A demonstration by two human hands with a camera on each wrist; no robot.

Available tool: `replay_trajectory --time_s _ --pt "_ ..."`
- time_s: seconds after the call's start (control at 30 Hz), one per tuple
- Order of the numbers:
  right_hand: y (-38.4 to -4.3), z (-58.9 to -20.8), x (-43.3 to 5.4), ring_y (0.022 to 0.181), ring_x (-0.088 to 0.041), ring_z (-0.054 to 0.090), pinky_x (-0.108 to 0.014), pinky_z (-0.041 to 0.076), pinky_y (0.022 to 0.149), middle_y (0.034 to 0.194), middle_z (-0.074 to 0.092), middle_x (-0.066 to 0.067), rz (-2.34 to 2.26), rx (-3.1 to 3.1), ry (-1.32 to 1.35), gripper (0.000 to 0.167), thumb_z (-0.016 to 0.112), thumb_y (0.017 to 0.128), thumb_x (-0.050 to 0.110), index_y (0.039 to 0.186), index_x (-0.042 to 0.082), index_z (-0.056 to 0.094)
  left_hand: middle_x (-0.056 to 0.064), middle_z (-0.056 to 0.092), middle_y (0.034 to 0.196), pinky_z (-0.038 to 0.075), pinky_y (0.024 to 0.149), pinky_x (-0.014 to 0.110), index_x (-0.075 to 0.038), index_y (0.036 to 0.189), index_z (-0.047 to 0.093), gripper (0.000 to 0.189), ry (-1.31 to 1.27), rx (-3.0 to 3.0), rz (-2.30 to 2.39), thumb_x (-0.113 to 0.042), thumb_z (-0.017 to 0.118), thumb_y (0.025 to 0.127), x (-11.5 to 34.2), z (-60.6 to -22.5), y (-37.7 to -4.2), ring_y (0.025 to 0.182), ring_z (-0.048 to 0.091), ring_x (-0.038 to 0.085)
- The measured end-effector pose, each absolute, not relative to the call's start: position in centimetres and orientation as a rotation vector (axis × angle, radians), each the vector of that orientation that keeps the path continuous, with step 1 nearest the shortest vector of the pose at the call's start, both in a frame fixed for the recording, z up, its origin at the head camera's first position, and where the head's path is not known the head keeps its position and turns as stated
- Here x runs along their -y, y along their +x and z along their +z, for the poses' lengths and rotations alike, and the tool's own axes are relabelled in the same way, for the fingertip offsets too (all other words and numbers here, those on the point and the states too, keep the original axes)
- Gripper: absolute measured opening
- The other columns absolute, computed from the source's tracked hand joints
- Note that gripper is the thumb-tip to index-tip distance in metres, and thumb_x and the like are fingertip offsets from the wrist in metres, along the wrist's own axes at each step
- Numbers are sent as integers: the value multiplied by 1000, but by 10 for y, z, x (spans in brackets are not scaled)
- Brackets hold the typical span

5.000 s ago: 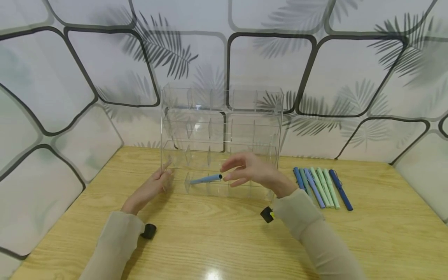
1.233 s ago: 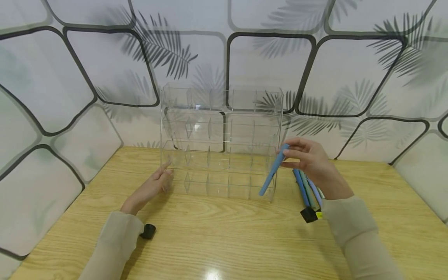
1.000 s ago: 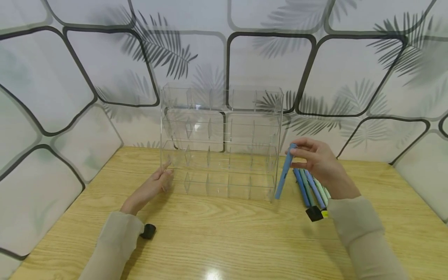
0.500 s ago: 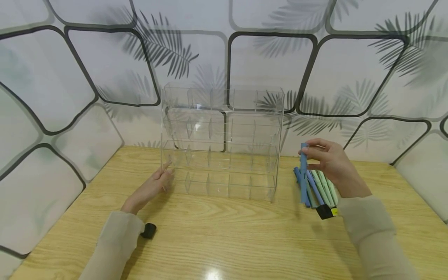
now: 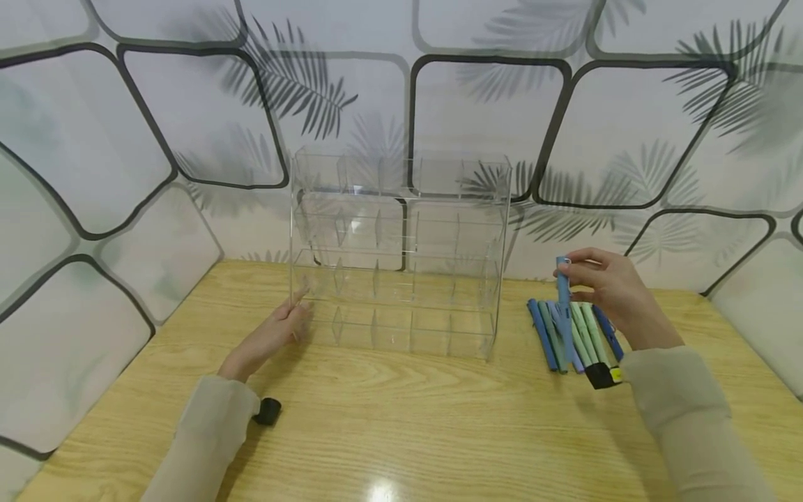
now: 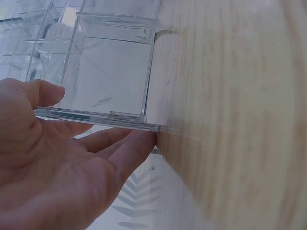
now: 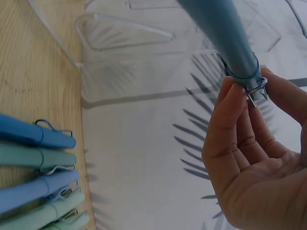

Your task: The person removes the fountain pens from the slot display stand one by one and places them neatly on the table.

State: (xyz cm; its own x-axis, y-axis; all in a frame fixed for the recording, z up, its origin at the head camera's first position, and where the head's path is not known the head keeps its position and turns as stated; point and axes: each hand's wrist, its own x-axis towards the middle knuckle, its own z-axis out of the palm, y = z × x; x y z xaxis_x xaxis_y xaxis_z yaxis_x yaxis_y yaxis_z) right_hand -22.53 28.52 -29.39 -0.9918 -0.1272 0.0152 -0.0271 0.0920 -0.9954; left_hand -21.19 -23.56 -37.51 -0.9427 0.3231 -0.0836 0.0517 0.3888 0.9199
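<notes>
A clear acrylic rack (image 5: 392,340) with tiers of small compartments stands before the wall. My left hand (image 5: 284,333) grips its lower left side; in the left wrist view, the thumb is on one side of the clear panel (image 6: 96,116) and the fingers on the other. My right hand (image 5: 617,293) pinches a light blue pen (image 5: 563,300) near its upper end, fingertips at the metal clip in the right wrist view. The pen hangs nearly upright over a row of pens, overlapping the lavender pen (image 5: 577,359) and the teal pen (image 5: 550,333).
Right of the rack lie a blue pen (image 5: 541,333), several light green pens (image 5: 588,331) and a navy pen (image 5: 610,335) on the wooden table (image 5: 401,432). Black wrist cameras sit below each hand. A wall with leaf patterns (image 5: 483,125) closes the back.
The light blue pen lay in the rack's bottom tier five seconds ago. My right hand has taken it out and carried it right, over the pen row. The left hand has stayed on the rack.
</notes>
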Motion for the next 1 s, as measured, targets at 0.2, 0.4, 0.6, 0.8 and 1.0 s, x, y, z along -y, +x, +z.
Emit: replay_trajectory --time_s 0.2,0.4,0.6,0.8,1.0 --pt "-227 -296 -296 88 -12 66 -29 56 73 97 73 6 -1996 -2310 -130 18 68 100 20 114 11 61 29 7 165 23 111 66 -13 164 -4 67 346 -2394 1556 -41 29 112 236 -375 -212 148 15 49" --pt "-229 -297 -307 92 -11 67 -28 56 75 99 72 8 -1951 -2334 -107 20 68 100 21 116 11 61 29 4 165 20 111 68 -13 164 -4 67 347 -2394 1555 -41 28 112 237 -376 -212 148 11 50" --pt "-231 -299 -317 87 -11 66 -27 56 74 96 72 7 -1988 -2306 -66 8 68 99 19 108 19 67 27 3 166 16 112 68 -15 164 -3 66 330 -2381 1570 -41 28 112 237 -377 -212 149 8 49" --pt "-235 -305 -330 85 -10 64 -26 56 74 95 71 11 -1940 -2366 -15 11 68 100 20 110 17 63 26 1 166 20 112 66 -13 164 -3 67 330 -2371 1587 -41 29 112 237 -378 -213 145 19 45" --pt "-238 -310 -342 85 -7 63 -26 56 75 95 69 15 -1881 -2425 32 13 69 99 24 110 19 65 23 -1 167 25 107 63 -14 164 -3 66 338 -2376 1586 -41 29 112 237 -378 -213 135 27 42"
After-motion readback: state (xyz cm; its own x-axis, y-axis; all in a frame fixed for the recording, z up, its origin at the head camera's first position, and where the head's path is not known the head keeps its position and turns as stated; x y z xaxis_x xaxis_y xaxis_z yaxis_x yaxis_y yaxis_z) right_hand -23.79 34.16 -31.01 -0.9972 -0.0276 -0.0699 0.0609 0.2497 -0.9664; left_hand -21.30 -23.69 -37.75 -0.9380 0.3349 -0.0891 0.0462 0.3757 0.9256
